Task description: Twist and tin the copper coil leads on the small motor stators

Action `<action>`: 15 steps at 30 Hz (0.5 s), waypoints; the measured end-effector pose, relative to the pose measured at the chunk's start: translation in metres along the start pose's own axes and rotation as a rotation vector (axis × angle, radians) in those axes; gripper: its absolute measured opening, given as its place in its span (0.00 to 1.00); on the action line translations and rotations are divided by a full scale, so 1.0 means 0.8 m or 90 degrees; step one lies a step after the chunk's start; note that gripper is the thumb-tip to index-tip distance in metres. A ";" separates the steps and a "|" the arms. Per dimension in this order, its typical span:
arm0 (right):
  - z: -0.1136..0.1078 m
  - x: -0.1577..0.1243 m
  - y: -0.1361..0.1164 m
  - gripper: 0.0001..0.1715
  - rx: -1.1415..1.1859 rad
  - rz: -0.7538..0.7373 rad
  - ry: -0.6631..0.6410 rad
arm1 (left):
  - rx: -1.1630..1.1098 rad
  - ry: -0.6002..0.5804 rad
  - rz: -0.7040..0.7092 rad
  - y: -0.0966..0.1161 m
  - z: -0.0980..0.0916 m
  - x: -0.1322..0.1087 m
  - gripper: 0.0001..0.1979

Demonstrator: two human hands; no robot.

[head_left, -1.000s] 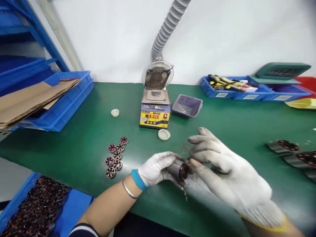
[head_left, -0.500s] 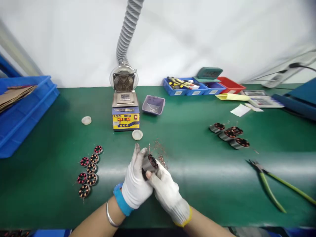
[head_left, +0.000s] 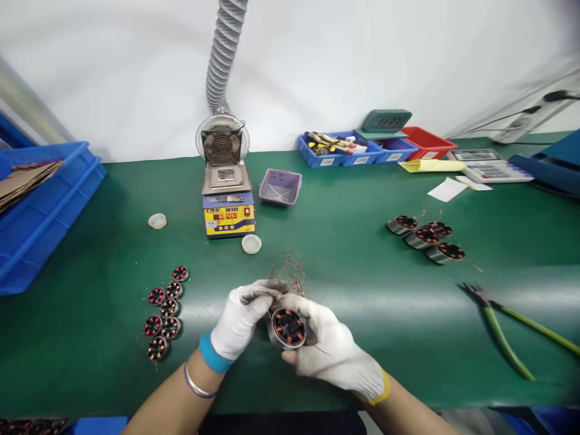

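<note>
Gloved in white with a yellow cuff, my right hand (head_left: pixel 333 341) is wrapped round a motor stator (head_left: pixel 289 329), a metal ring with copper windings, its wound face turned up toward me. My left hand (head_left: pixel 247 314), in a white glove with dark-stained fingertips, has its fingers pressed together at the stator's far left edge. What those fingers pinch is hidden. Just beyond both hands lies a heap of loose copper wire bits (head_left: pixel 294 275).
Several small stators (head_left: pixel 170 308) lie left, larger ones (head_left: pixel 426 235) right, near green-handled cutters (head_left: pixel 498 329). A yellow-fronted solder pot (head_left: pixel 229 214) stands behind, beside a purple tray (head_left: pixel 280 187). Blue bins (head_left: pixel 321 158) line the wall; a blue crate (head_left: pixel 49 205) stands left.
The stator has turned so its wound face shows more, and it sits slightly lower. My right hand has shifted to its right side; my left fingers have moved from its side to its far edge.
</note>
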State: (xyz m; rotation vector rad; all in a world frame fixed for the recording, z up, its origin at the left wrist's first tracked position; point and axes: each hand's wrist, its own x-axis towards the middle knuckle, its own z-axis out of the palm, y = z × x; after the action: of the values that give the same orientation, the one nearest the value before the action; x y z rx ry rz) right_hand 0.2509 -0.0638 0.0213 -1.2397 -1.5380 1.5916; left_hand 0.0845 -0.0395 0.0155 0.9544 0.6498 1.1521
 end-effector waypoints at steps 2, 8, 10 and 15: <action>-0.002 0.002 -0.008 0.29 -0.018 0.006 0.003 | -0.023 0.024 0.007 -0.002 0.001 0.000 0.12; -0.016 0.011 -0.020 0.31 0.044 0.016 0.018 | 0.005 0.099 0.044 0.001 -0.005 0.002 0.13; -0.029 0.025 -0.021 0.32 0.048 -0.002 0.041 | 0.024 0.193 0.057 0.000 -0.008 0.006 0.19; -0.066 0.092 -0.031 0.38 -0.031 -0.018 0.115 | 0.235 0.279 -0.075 -0.023 -0.009 0.013 0.13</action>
State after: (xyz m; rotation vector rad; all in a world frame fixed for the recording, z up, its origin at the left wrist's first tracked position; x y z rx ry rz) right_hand 0.2652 0.0279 0.0356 -1.3442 -1.4797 1.3910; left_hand 0.0902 -0.0300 -0.0034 0.9596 1.2902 1.1671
